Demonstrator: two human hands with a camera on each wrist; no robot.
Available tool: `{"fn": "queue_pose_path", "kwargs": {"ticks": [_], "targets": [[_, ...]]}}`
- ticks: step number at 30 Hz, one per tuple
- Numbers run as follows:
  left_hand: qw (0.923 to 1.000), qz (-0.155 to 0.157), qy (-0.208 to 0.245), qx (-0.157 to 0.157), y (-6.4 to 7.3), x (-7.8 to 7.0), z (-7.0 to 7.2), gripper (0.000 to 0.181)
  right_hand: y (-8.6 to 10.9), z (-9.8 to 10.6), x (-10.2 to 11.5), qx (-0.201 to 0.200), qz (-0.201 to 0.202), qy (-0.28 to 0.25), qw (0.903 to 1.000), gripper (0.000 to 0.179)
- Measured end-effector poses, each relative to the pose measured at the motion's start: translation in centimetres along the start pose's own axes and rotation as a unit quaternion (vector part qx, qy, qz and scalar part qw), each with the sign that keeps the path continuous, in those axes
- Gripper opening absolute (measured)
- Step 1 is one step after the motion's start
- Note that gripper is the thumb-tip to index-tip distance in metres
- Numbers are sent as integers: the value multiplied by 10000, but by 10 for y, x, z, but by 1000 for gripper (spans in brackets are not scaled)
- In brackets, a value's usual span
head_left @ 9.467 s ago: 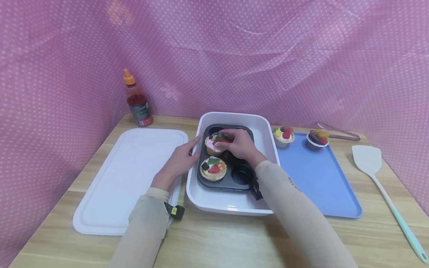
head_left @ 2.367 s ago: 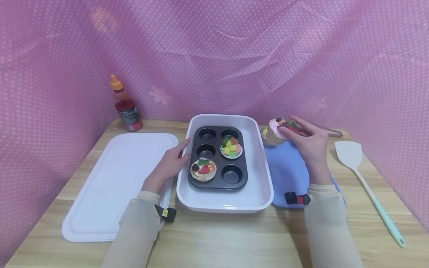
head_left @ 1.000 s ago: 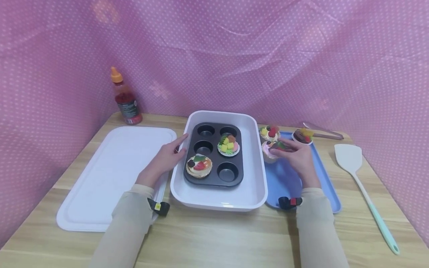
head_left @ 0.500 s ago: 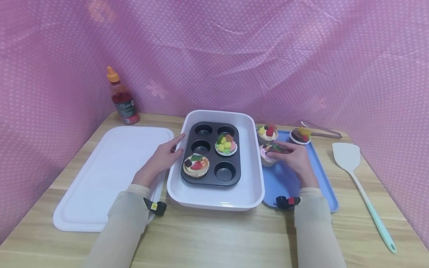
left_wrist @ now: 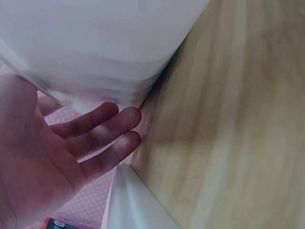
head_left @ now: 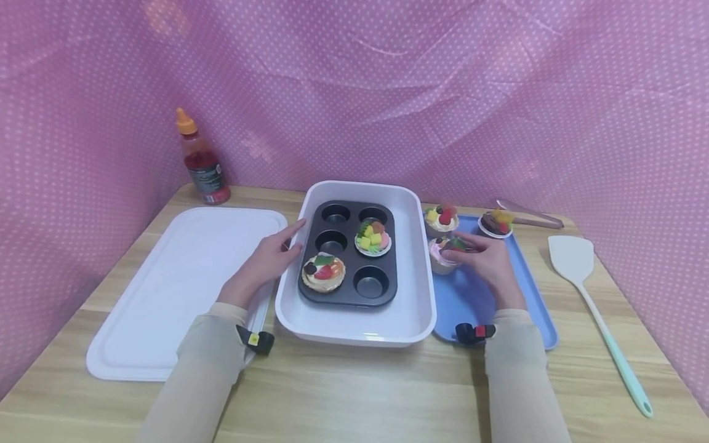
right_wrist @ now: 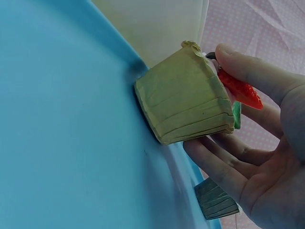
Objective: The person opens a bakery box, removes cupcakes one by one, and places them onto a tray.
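My right hand (head_left: 490,267) holds a pink-cream cupcake (head_left: 437,266) between thumb and fingers, at the left side of the blue tray (head_left: 465,314). In the right wrist view the thumb rests on its top beside a strawberry, the fingers lie along its paper cup (right_wrist: 183,100), and its base meets the tray. With fingers spread, my left hand (head_left: 263,264) touches the left rim of a deep white tub (head_left: 416,277). A dark muffin tin (head_left: 349,289) sits in the tub, bearing a fruit-topped cream tart (head_left: 323,280) at front left and a yellow-and-green-topped cupcake (head_left: 373,243) at middle right.
Behind the held cupcake stands a cream cupcake (head_left: 441,223); a chocolate one (head_left: 493,226) is at the tray's back right. Tongs (head_left: 532,216) lie at the back, a spatula (head_left: 595,311) at far right. On the left are a white lid (head_left: 177,289) and a sauce bottle (head_left: 204,169).
The right hand has carried the pink-cream cupcake from the tin's left middle cup over to the blue tray and lowered it there. The left hand has stayed at the tub's rim.
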State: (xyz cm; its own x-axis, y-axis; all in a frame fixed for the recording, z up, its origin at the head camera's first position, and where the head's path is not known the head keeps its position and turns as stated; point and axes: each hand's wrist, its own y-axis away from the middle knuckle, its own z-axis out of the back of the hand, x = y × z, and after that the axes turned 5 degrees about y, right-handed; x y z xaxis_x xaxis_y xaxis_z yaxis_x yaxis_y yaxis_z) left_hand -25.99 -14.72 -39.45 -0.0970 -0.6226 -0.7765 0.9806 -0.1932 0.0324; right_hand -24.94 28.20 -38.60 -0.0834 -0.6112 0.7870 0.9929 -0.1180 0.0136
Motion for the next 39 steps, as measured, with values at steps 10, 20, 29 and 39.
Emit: {"fn": "queue_pose_path", "kwargs": {"ticks": [10,20,29,39], "targets": [[9999,-8,-93,-93,0,1,-1,59,-1,2,-2,5,177,189,9997,67],[10000,-4,-7,-46,1,0,-1,60,2,9,5,278,97,120,9995,75],[10000,-45,18,-73,1,1,-1,60,9,23,21,-82,-321,43,9994,79],[10000,-38,-5,-73,1,0,-1,60,21,22,52,-446,43,-631,9970,67]]}}
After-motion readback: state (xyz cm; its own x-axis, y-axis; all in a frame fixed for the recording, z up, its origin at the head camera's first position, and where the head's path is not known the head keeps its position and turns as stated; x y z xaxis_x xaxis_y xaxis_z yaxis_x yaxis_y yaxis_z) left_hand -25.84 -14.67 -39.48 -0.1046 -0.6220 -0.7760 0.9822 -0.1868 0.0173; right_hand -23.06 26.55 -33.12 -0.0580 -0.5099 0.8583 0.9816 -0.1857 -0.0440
